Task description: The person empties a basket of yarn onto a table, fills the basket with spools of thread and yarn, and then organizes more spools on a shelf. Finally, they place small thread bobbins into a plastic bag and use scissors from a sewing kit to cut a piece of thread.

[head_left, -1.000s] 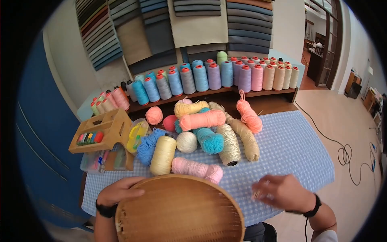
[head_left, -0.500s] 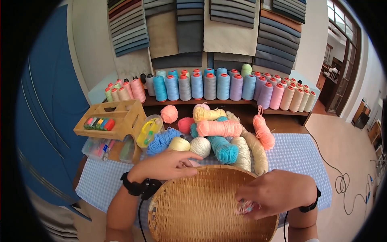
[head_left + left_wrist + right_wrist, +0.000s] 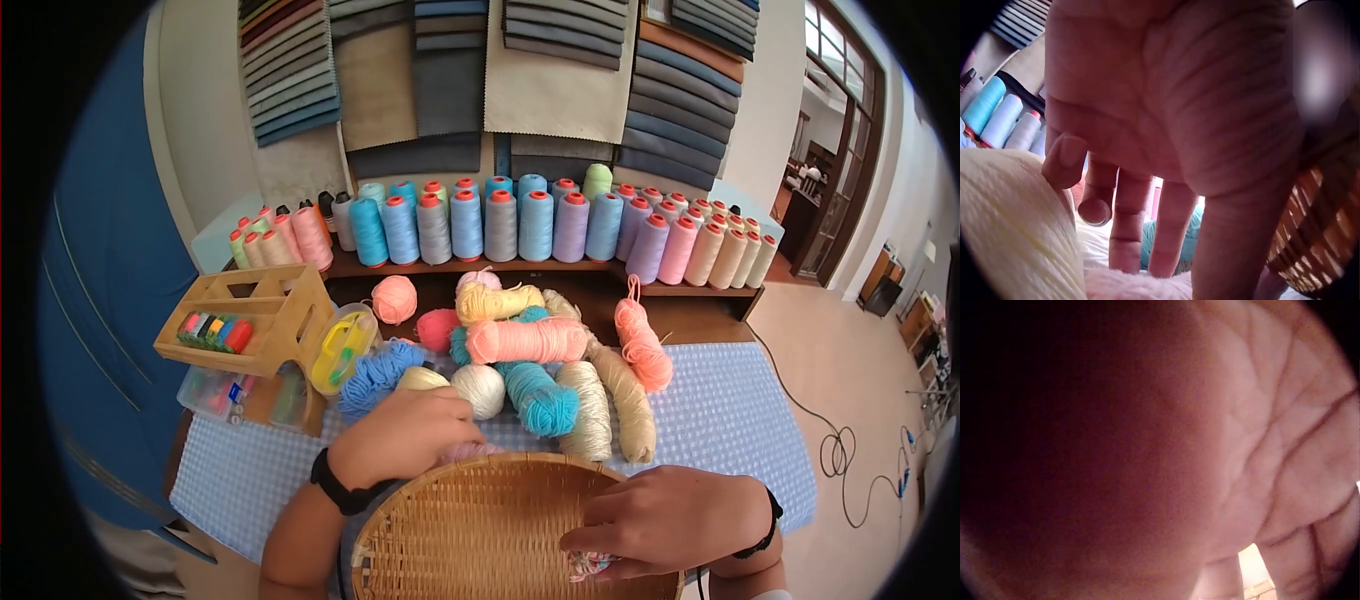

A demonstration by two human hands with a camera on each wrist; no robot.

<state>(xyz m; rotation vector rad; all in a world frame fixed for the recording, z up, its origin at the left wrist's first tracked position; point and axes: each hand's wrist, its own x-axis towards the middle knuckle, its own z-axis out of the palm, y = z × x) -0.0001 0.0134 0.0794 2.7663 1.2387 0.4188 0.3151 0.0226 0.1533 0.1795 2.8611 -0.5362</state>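
Note:
My left hand (image 3: pixel 405 435) reaches past the basket's far left rim, over a pink yarn skein (image 3: pixel 470 452). In the left wrist view its fingers (image 3: pixel 1127 219) extend down, apart, to the pink skein (image 3: pixel 1138 286), beside a cream thread cone (image 3: pixel 1016 219). My right hand (image 3: pixel 670 520) is over the inside of the round woven bamboo basket (image 3: pixel 470 535). Between its fingertips it pinches a small multicoloured bundle, seemingly of thread (image 3: pixel 592 566). The palm fills most of the right wrist view, and the bundle is hidden there.
Beyond the basket lie a teal skein (image 3: pixel 540 398), a peach skein (image 3: pixel 530 341), a blue skein (image 3: pixel 380 378) and a white ball (image 3: pixel 478 391). A wooden organiser (image 3: pixel 245 320) and a clear box with yellow scissors (image 3: pixel 343 350) stand left. Thread cones line a shelf (image 3: pixel 480 268) behind.
My right hand has come from the right of the tablecloth to over the basket with the multicoloured bundle. The left hand has left the basket's rim for the pink skein. The head view has shifted.

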